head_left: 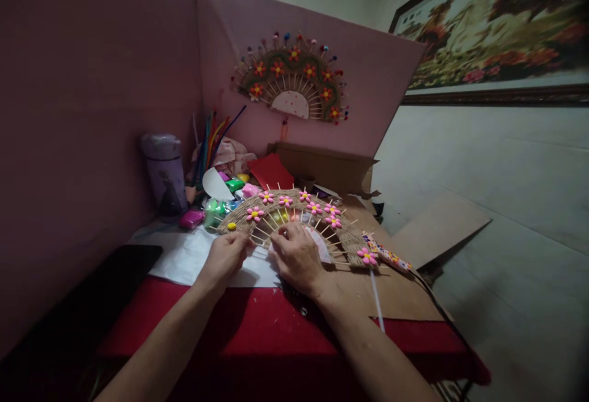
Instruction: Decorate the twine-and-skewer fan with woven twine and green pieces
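Observation:
A half-round craft fan (352, 242) of thin wooden sticks and woven twine lies on the table, with several pink clay flowers (314, 208) on its band. A lone yellow clay dot (231, 226) sits near the band's left end. My left hand (225, 255) is closed in a pinch at the fan's lower left, beside the stick ends. Over the fan's middle, near its pale half-round base (319, 245), my right hand (298, 258) has its thumb and finger pressed together. What either pinch holds is too small or hidden to tell.
A patterned glue gun (389, 255) with a cord lies right of the fan on cardboard (405, 297). Clay packets (192, 218), a half-round white card (216, 185) and a purple tumbler (164, 175) stand left. A finished-looking fan (292, 80) hangs on the pink panel behind.

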A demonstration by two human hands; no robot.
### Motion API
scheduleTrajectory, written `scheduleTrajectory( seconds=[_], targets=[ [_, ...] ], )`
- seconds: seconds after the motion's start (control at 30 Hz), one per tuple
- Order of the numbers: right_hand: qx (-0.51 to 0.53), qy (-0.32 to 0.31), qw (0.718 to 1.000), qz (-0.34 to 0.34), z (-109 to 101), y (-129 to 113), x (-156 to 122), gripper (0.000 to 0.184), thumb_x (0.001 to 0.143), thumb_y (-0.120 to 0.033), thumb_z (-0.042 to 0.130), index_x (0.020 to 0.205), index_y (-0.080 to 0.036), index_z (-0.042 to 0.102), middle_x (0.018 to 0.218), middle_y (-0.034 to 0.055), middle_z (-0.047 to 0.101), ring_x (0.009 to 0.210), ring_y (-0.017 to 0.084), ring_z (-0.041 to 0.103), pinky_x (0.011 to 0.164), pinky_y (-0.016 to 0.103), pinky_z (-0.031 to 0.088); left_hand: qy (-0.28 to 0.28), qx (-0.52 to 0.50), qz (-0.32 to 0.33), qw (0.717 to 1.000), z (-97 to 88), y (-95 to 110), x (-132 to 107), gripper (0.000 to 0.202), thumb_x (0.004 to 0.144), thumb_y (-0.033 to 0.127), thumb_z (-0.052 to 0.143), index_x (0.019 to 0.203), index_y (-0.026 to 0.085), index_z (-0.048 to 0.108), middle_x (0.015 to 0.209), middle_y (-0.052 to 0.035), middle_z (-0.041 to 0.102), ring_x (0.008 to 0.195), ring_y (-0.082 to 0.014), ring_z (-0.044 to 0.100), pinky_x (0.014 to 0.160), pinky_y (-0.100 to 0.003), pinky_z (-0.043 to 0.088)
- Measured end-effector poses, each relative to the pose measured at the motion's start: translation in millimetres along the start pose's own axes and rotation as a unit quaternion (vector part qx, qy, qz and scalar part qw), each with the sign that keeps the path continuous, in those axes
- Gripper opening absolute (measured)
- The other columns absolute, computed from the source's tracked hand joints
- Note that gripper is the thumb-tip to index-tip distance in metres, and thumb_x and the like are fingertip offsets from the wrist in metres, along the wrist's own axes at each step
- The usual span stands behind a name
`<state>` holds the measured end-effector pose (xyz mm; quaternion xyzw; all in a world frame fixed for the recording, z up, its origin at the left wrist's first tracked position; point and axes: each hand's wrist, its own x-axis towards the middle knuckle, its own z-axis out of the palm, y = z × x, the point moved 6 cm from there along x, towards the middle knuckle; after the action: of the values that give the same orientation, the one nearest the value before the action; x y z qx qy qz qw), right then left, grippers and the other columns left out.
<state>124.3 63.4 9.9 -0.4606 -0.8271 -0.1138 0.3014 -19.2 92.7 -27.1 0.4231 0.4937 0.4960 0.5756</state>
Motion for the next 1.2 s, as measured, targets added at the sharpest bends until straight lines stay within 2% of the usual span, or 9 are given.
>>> scheduleTrajectory(
  seconds=[0.1,0.2,0.3,0.4,0.57,0.63,0.77,0.97,1.2],
  targets=[
    [0.075,0.065,0.995,-0.024,-8,-9,-4,0.020,0.085,-0.026,0.056,0.102,-0.017,0.062,0.098,0.0093,0.059,0.093,0.023,0.051,0.081,0.038,0.044,-0.047,-0.148,0.000,0.988,8.5,4,-4,0.025,0.067,0.037,0.066,0.071,0.015,0.056,0.042,0.0077,0.040,0.035,-0.0041,0.031,0.038,-0.017,0.019],
    [0.144,0.113,0.982,-0.041,-12,-17,-7,0.021,0.087,-0.029,0.055,0.105,-0.018,0.061,0.097,0.0085,0.060,0.092,0.021,0.053,0.081,0.037,0.046,-0.077,-0.199,0.016,0.977,13.6,9,-9,0.021,0.062,0.021,0.065,0.080,0.014,0.056,0.052,0.0043,0.050,0.046,-0.0072,0.044,0.044,-0.018,0.031],
    [0.161,0.122,0.979,-0.033,-8,-20,-7,0.027,0.085,-0.031,0.060,0.108,-0.018,0.060,0.099,0.0093,0.060,0.094,0.022,0.053,0.083,0.038,0.046,-0.073,-0.183,0.031,0.980,13.9,7,-10,0.028,0.060,0.016,0.067,0.087,0.013,0.057,0.060,0.0025,0.056,0.053,-0.0083,0.050,0.050,-0.018,0.037],
    [0.154,0.114,0.981,-0.031,-3,-20,-7,0.029,0.083,-0.032,0.062,0.108,-0.018,0.061,0.098,0.0096,0.061,0.094,0.023,0.053,0.083,0.038,0.046,-0.091,-0.154,0.068,0.981,15.1,4,-7,0.032,0.064,0.024,0.071,0.091,0.013,0.059,0.070,0.0006,0.059,0.060,-0.0093,0.053,0.054,-0.020,0.041],
    [0.131,0.111,0.985,-0.024,-2,-19,-6,0.011,0.088,-0.026,0.054,0.090,-0.018,0.062,0.090,0.0080,0.061,0.088,0.021,0.053,0.078,0.036,0.046,-0.122,-0.073,0.108,0.984,17.2,-4,-3,0.036,0.068,0.034,0.073,0.094,0.014,0.061,0.086,-0.0033,0.064,0.076,-0.0128,0.059,0.068,-0.024,0.046],
    [0.130,0.111,0.985,-0.023,-4,-18,-7,0.010,0.088,-0.022,0.052,0.086,-0.018,0.061,0.090,0.0086,0.061,0.088,0.022,0.054,0.078,0.036,0.046,-0.136,-0.046,0.102,0.984,18.8,-5,-5,0.034,0.071,0.040,0.070,0.089,0.013,0.061,0.082,-0.0039,0.065,0.074,-0.0133,0.060,0.068,-0.025,0.047],
    [0.153,0.099,0.983,-0.027,-6,-15,-7,0.008,0.086,-0.016,0.051,0.088,-0.017,0.059,0.087,0.0086,0.062,0.086,0.022,0.055,0.076,0.036,0.045,-0.172,-0.005,0.078,0.982,23.0,-1,-12,0.034,0.069,0.043,0.071,0.078,0.012,0.058,0.068,-0.0044,0.066,0.060,-0.0137,0.061,0.056,-0.024,0.045],
    [0.216,0.084,0.973,-0.020,-3,-12,-6,0.005,0.082,-0.013,0.056,0.082,-0.018,0.058,0.078,0.0049,0.061,0.076,0.019,0.054,0.070,0.032,0.044,-0.119,0.010,0.094,0.988,17.2,8,-15,0.035,0.059,0.038,0.077,0.072,0.013,0.057,0.054,-0.0017,0.063,0.049,-0.0115,0.056,0.051,-0.023,0.043],
    [0.270,0.098,0.958,-0.004,-3,-7,-5,0.006,0.083,-0.022,0.061,0.088,-0.019,0.062,0.077,0.0036,0.063,0.073,0.017,0.055,0.069,0.031,0.045,-0.113,-0.003,0.118,0.987,16.2,11,-14,0.032,0.059,0.035,0.077,0.070,0.013,0.056,0.050,0.0001,0.061,0.046,-0.0102,0.052,0.049,-0.023,0.041]
  ],
)
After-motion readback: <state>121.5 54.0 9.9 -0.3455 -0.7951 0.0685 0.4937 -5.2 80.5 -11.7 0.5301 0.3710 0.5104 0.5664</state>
